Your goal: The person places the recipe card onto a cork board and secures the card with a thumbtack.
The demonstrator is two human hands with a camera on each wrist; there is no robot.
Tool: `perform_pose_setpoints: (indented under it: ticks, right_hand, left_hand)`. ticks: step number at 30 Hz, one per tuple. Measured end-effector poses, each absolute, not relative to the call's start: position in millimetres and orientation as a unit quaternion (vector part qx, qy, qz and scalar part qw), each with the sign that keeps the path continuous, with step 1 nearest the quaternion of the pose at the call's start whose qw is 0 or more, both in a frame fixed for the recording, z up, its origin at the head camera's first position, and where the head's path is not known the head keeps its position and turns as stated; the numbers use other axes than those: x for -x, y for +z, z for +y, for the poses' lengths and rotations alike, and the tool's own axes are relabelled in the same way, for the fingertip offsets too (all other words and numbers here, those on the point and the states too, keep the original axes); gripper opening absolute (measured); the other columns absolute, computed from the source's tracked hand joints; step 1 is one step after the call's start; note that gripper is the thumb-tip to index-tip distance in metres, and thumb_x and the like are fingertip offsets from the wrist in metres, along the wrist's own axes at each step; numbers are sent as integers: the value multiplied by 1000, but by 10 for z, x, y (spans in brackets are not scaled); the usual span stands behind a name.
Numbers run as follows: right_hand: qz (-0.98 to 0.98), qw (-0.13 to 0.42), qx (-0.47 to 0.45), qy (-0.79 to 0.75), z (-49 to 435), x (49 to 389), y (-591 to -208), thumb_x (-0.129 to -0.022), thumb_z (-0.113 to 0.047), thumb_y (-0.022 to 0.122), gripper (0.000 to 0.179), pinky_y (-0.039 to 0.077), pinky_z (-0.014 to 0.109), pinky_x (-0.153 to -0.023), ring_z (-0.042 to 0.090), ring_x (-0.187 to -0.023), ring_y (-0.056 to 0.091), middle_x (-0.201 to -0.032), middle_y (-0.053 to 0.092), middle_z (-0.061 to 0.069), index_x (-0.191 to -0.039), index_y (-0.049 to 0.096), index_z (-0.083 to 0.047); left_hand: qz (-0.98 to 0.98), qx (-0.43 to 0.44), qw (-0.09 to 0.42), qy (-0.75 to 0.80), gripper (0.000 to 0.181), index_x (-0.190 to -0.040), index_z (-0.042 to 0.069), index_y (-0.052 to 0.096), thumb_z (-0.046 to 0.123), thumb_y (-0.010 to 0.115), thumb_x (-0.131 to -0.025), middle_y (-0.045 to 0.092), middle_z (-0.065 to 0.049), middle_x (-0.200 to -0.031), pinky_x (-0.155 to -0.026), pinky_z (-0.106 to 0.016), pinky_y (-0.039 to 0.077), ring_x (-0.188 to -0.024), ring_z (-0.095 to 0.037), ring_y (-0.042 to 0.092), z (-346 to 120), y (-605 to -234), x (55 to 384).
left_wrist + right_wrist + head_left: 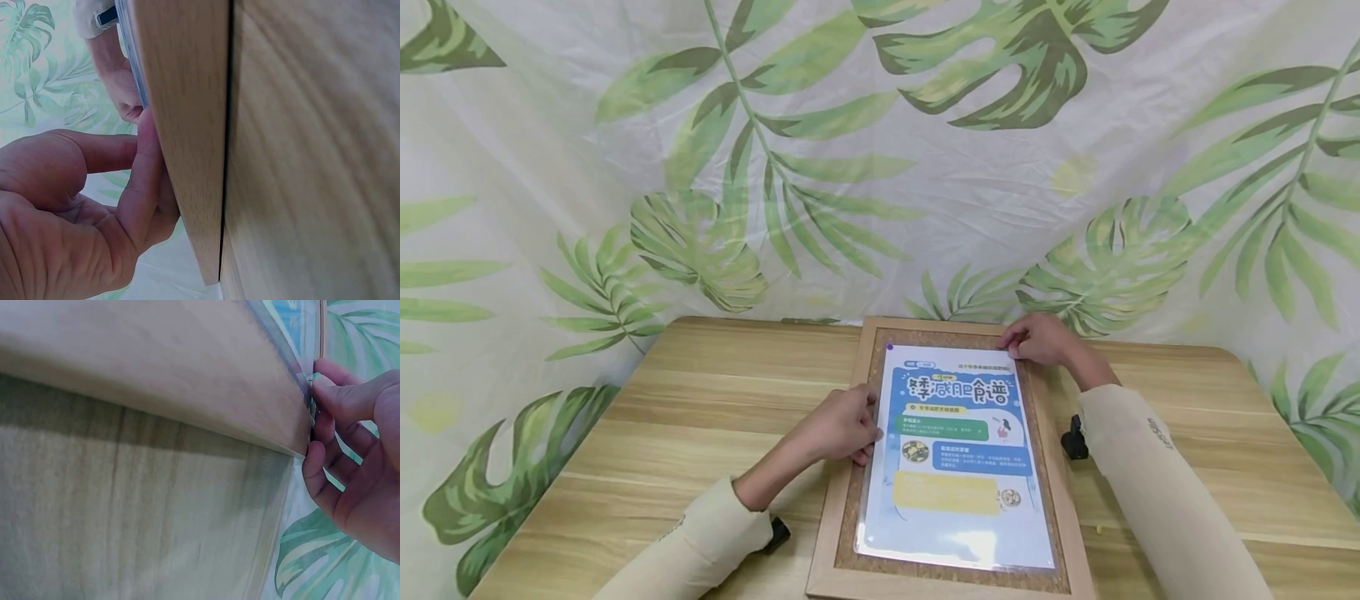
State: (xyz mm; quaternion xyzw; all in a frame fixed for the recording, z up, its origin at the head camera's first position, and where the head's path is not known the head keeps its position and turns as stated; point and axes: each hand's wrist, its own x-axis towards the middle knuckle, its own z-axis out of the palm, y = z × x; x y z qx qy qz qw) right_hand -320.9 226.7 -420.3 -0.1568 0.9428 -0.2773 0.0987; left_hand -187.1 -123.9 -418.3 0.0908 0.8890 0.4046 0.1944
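A laminated sheet [955, 533] with blue, green and yellow print and Chinese text lies on a wood-framed cork board [868, 492]. A purple pushpin [890, 346] sits at its top left corner. My right hand [1043, 340] is at the sheet's top right corner. Its thumb and index finger pinch a small green pushpin [317, 376], mostly hidden by the fingertips. The left hand [844, 423] rests at the board's left side, fingertips touching the sheet's left edge. Close up, the left hand [81, 200] has its fingers against the frame's side [187, 137].
The board lies on a wood-grain table [715, 433], its top end near the back edge. Behind hangs a leaf-print cloth [850, 167]. Black devices show at both cuffs, one by the right sleeve [1150, 475]. A tiny yellow bit [1099, 529] lies right of the board.
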Motion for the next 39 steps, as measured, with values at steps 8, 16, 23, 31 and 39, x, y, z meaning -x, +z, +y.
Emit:
perform_pose_setpoints:
  ticks: [8,16,23,31,39]
  right_hand:
    - [936,119,143,-298,2300,3229,-4180,-94,-5,70,21,48,27,-83,23,-95,62,-107,79,13,-112,82,-3]
    - [937,133,102,-306,2286,3233,-4146,-95,-9,70,23,52,40,-100,31,-113,63,-127,76,18,-114,82,-6]
    - [938,126,97,-308,2266,3210,-4154,-95,-9,72,22,52,44,-103,33,-115,63,-127,76,19,-114,82,-5]
    - [937,105,127,-309,2286,3161,-4221,-98,-7,70,22,53,46,-102,33,-114,64,-127,76,21,-116,81,-3]
    - [940,99,129,-299,2309,3079,-4216,-102,-9,68,25,56,52,-103,36,-118,66,-132,75,21,-123,80,-6]
  left_hand:
    - [886,-91,200,409,54,-150,-11,47,-6,68,-100,67,-14,-83,-54,-32,65,-58,-19,69,-1243,-4183,1882]
    - [885,-85,199,412,53,-149,-10,48,-7,68,-100,65,-15,-85,-54,-32,65,-59,-20,69,-1232,-4166,1894]
    - [886,-83,200,410,55,-150,-10,47,-7,68,-99,65,-15,-86,-54,-32,65,-58,-20,68,-1224,-4166,1885]
    - [887,-81,199,408,56,-151,-10,47,-7,68,-99,65,-15,-85,-53,-32,65,-58,-20,68,-1227,-4173,1871]
    - [886,-83,198,411,57,-152,-11,46,-7,68,-99,65,-15,-84,-53,-32,65,-57,-19,68,-1229,-4174,1869]
